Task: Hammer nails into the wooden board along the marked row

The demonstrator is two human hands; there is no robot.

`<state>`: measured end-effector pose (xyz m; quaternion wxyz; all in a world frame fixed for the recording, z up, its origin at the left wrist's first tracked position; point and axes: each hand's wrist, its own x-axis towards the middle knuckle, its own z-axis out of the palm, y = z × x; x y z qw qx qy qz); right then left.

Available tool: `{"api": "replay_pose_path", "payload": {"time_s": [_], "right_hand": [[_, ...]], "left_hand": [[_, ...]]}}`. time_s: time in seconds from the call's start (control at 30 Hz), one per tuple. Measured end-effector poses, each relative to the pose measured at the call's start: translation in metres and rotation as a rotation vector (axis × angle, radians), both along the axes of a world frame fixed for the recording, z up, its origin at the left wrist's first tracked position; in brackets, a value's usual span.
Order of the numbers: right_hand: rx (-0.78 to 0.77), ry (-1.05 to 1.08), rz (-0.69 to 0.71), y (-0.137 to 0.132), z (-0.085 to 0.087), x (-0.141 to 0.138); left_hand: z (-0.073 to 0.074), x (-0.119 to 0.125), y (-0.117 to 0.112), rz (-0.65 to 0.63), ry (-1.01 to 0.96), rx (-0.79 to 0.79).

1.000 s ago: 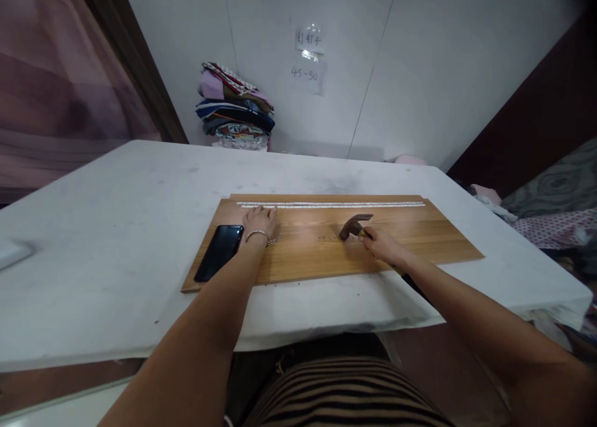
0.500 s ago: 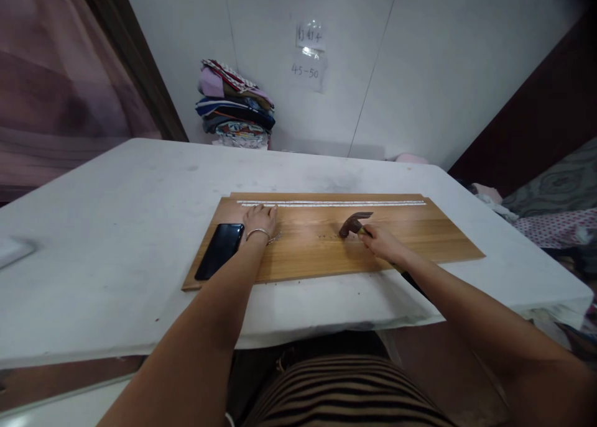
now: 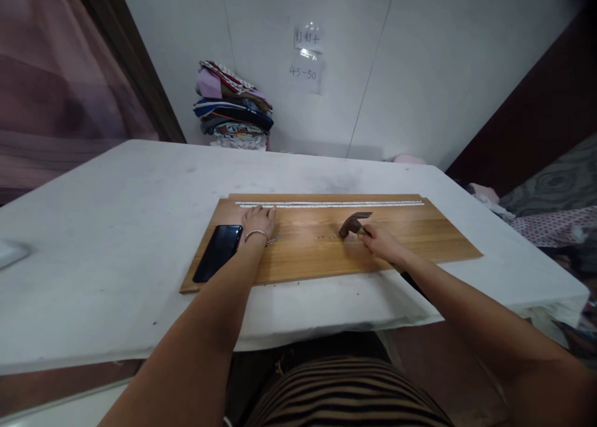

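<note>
My right hand [image 3: 380, 242] is wrapped round the handle of a claw hammer [image 3: 351, 225]. The hammer's head is low over the wooden board [image 3: 298, 253], its claw pointing up and right; I cannot tell whether its face touches anything. Just left of the head, a short row of small nail-like bits [image 3: 326, 237] shows on the board. My left hand [image 3: 258, 220], a bracelet on its wrist, rests on the board's left part with fingers extended. Beside that wrist are some thin shiny bits [image 3: 273, 239], too small to name surely. A black phone [image 3: 217, 253] is on the board, left of this hand.
Two white ruled strips [image 3: 331, 204] run along the board's far edge. The board is on a white-covered table [image 3: 116, 228], with small specks near its front edge. Folded cloths [image 3: 236, 107] are stacked at the back, against a wall with paper notes [image 3: 305, 60].
The whole view has shifted slightly. My left hand stays on the board, and the hammer in my right hand is in nearly the same low place.
</note>
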<state>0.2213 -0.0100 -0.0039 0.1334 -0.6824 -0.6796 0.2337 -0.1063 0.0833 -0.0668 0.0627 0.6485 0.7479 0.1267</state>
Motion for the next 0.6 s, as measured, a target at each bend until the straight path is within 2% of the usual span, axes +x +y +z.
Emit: {"api": "replay_pose_path", "payload": {"time_s": [0.37,0.6], "right_hand": [[0.003,0.044,0.023,0.0020,-0.0081,0.0029],[-0.002,-0.022,-0.002,0.0016,0.0004,0.0008]], "left_hand": [[0.0016,0.0010,-0.0023,-0.001,-0.030,0.013],[0.0012,0.0005,-0.0018,-0.006,-0.034,0.007]]}}
